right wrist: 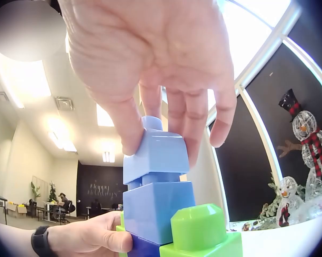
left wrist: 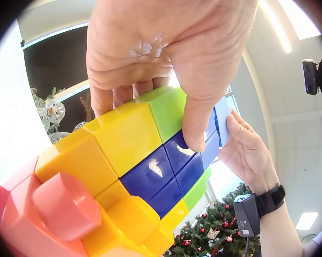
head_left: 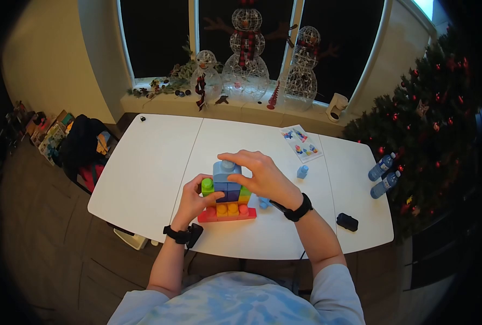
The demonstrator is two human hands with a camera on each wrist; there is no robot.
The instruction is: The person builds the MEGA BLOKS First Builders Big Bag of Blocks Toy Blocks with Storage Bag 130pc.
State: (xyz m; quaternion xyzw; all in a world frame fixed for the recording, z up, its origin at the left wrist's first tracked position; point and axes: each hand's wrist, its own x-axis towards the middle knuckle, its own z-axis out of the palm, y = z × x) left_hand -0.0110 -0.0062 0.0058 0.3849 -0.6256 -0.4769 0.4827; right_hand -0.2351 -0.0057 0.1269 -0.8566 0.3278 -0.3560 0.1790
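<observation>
A tower of toy building blocks stands on the white table (head_left: 143,162), with a red base (head_left: 208,216), yellow blocks (left wrist: 126,140), dark blue blocks (left wrist: 151,170) and green blocks (right wrist: 198,230). My left hand (head_left: 193,201) grips its side, thumb across a dark blue block and fingers behind. From above, my right hand (head_left: 267,176) pinches a light blue block with a rounded top (right wrist: 156,156) between thumb and fingers. It sits over a medium blue block (right wrist: 158,210), whose stud shows in a narrow gap between them.
Right of the tower lie loose light blue blocks (head_left: 303,172), one partly hidden by my right wrist. Behind is a printed picture sheet (head_left: 301,143). Two water bottles (head_left: 382,167) and a black case-like object (head_left: 347,222) occupy the right end. A decorated tree (head_left: 420,124) stands beyond.
</observation>
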